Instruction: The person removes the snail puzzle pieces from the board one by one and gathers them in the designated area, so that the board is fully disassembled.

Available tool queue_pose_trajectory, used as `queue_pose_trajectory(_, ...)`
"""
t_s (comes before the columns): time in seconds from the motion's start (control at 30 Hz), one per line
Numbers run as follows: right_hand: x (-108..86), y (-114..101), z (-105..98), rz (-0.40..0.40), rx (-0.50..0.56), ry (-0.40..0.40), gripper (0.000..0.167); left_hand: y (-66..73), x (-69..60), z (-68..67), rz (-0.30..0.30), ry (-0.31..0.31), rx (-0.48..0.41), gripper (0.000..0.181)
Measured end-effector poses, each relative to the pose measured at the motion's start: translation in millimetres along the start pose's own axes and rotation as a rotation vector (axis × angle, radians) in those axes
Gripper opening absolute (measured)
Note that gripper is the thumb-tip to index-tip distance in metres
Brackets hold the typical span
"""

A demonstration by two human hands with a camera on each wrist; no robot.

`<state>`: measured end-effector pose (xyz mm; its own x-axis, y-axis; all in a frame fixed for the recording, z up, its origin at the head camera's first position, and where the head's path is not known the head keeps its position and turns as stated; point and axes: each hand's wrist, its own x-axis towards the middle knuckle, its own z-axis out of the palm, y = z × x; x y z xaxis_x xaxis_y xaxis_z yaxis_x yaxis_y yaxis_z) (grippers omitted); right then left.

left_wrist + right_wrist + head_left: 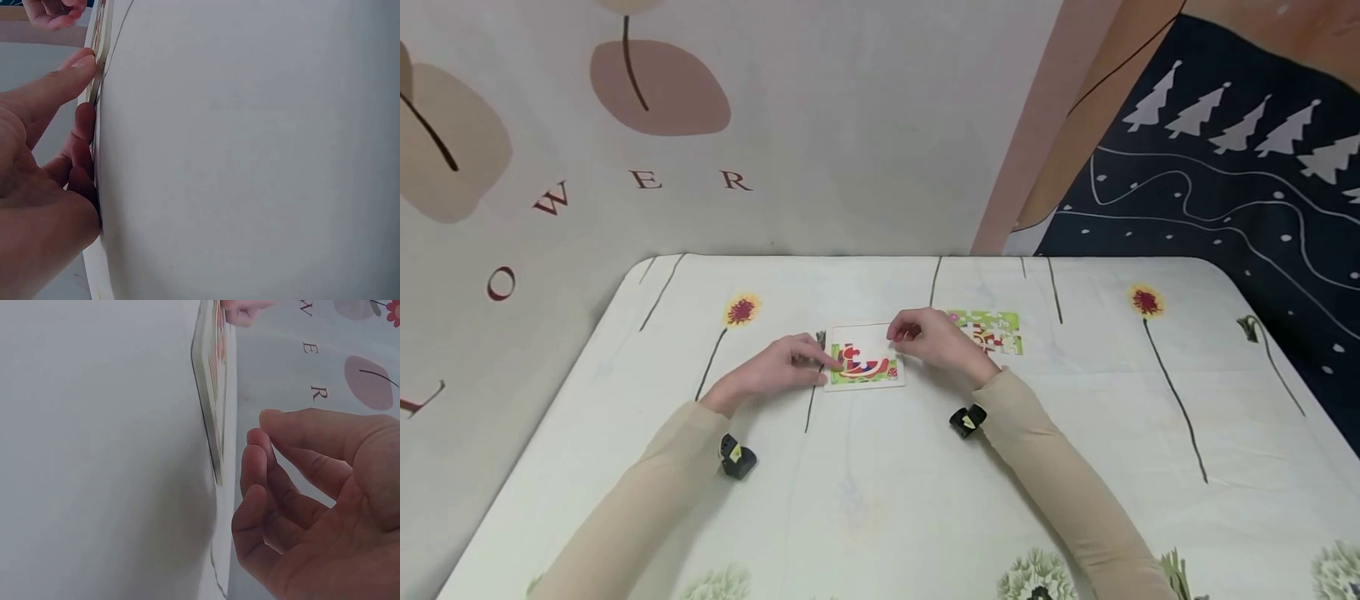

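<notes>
As we view the left hand point(782, 365) from the head camera, we see its index finger extended onto the left part of the fitted pieces point(871, 372) and its thumb at the near-left edge of the puzzle tray point(871, 336). We note this hand as relaxed, touching rather than clasping. We find the right hand point(936, 340) hovering at the tray's far-right side, its fingers bent and its thumb and index fingertips close together; we cannot tell whether a piece sits between them. The tray lies flat between both hands, its near half filled with red, white and green pieces, its far-right part bare white. To the right of the tray, we locate the loose pieces point(988, 320), partly hidden by the right hand. Beneath everything, we identify a flower-print tablecloth point(865, 475).
</notes>
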<state>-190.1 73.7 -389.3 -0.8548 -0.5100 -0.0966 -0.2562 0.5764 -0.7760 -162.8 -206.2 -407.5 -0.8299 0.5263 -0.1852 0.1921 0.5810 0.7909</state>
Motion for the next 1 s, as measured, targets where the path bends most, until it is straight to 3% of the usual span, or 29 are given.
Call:
queue_pose_trajectory(0.37, 14.0, -9.6, 15.3, 0.003, 0.039, -0.067, 0.016, -2.0, 2.9, 1.1, -0.005, -0.001, -0.009, 0.025)
queue_pose_trajectory(0.67, 22.6, -20.8, 27.8, 0.068, 0.038, -0.059, 0.024, -1.5, 1.7, -1.4, -0.022, -0.011, -0.009, 0.024)
queue_pose_trajectory(1.0, 27.2, -30.9, 39.6, 0.090, -0.054, -0.101, 0.031, -1.3, 2.8, -0.5, -0.008, -0.020, -0.024, 0.025)
